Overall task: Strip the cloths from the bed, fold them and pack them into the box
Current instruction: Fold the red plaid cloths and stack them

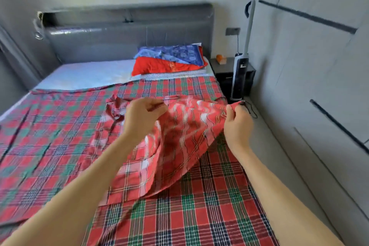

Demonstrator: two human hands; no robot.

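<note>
Both hands grip red plaid cloth | pillows at headboard | vacuum beside bed

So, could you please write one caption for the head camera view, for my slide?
Both hands, left hand and right hand, lift a red plaid cloth above the plaid-covered bed.

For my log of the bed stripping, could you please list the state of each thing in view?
Red plaid cloth: lifted at one edge, held by both hands.
Left hand: pinching the cloth.
Right hand: pinching the cloth.
Green plaid sheet: spread flat on bed.
Pillows: stacked at headboard.
Vacuum: upright by nightstand.
</note>
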